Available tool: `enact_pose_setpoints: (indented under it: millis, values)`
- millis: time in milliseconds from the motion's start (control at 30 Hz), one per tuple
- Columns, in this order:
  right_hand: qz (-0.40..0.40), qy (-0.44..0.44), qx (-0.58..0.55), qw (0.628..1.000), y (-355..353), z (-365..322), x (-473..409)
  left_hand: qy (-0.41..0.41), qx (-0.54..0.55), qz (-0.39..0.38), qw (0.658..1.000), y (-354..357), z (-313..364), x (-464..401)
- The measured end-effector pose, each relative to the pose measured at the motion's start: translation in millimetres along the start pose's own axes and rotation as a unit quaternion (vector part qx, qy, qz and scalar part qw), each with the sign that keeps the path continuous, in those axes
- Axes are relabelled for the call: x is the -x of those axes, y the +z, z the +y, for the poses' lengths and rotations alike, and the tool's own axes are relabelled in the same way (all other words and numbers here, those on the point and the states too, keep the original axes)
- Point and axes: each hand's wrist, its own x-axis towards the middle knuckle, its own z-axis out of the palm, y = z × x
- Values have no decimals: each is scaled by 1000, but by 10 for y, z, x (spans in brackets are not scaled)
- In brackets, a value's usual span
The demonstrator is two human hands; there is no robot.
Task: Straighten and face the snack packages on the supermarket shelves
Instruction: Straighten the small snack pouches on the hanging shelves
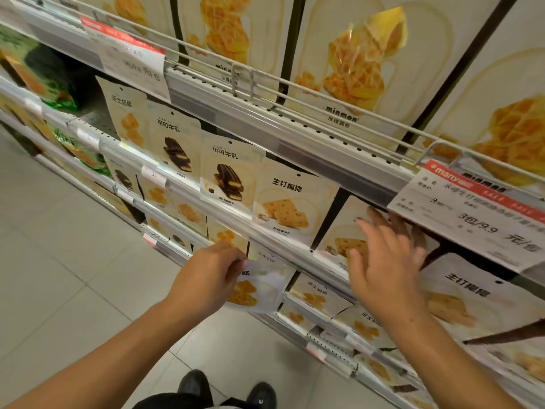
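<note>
My left hand [208,274] pinches the top corner of a cream cheese-snack pouch [261,286] on the lower shelf, pulling it slightly forward. My right hand [383,261] is spread flat, fingers apart, against a coconut-cracker pouch [343,234] on the middle shelf, covering most of its front. To its left stand another coconut-cracker pouch [287,202] and two cocoa-biscuit pouches [228,172] [174,143], all upright and facing out. A larger coconut-cracker pouch [472,293] leans at the right.
The middle shelf rail [274,234] runs diagonally in front of the pouches. A hanging price sign [472,214] juts out just above my right hand. Big waffle boxes [354,69] fill the top shelf behind a wire rail. Grey tiled floor [59,261] and my shoes [227,391] lie below.
</note>
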Motion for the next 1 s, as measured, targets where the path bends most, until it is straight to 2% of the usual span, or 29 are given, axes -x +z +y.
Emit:
enact_pose_setpoints:
  millis: [33,100,167,200,300,367,500,600,700,800,867,1000]
  values:
    - [-22,-59,-38,997,68,-142,77,-2,1,-1,1000,-26,-9,22]
    - [-138,-124,-141,973,249,-439,168,-7,3,-3,1000,-96,-64,71]
    - [-260,-109,-229,932,455,-723,186,-12,4,-1,1000,-201,-155,146]
    - [-291,-92,-265,915,549,-864,173,-20,5,4,1000,-266,-216,195]
    - [-256,-63,-335,905,746,-1285,81,-50,13,33,998,-466,-458,354]
    - [-238,-65,-343,907,845,-1559,6,-57,5,51,997,-594,-671,461]
    - [-251,-63,-347,902,1045,-2203,-137,-73,-3,126,989,-860,-1236,708]
    - [-266,-38,-357,895,1209,-2754,-247,-188,46,184,964,-1035,-1841,942]
    - [-283,-11,-353,892,1322,-3315,-348,-324,147,164,920,-1138,-2505,1168]
    - [-273,3,-367,889,1381,-3832,-470,-313,198,97,924,-1294,-3054,1242]
    - [-250,1,-385,888,1403,-4119,-568,-291,216,83,928,-1452,-3300,1181]
    - [-216,8,-435,874,1438,-4563,-781,-306,273,147,900,-1770,-3666,949]
